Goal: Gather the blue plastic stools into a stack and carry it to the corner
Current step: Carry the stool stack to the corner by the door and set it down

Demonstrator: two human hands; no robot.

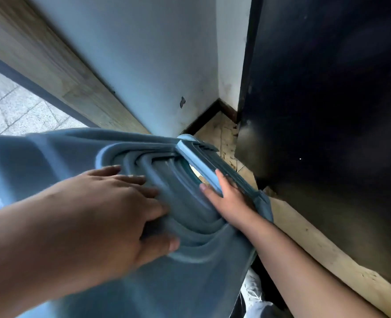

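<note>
White walls [144, 53] meet in a corner straight ahead, with a dark strip along the bottom and a pale, dirty floor [222, 131] below. Far to the left of both grips runs a wooden door edge [52, 65], with grey tiles outside it.

Next comes the left hand [112, 214]. Its grip is on the stack of blue stools [190, 226]. The fingers look curled around the nested rims, but the picture is blurry here, so I cannot be sure how tight they hold. The stack fills the space between the two grips and is tipped over. Its long line goes from near the person's body, low on the left, out toward the corner. The open leg end points at the corner, just above the floor.

To the right, the right hand [229, 198] has the thumb over a light blue leg [199, 166] and the fingers under it, pinching it.

Right of that grip stands a big black cabinet [327, 111], very close to the stack.

I think the stack is nearly at the corner. To do this well, both grips should stay firm, turn the legs down, keep the stack off the cabinet side, and lower it slowly so the stools do not slide apart
</note>
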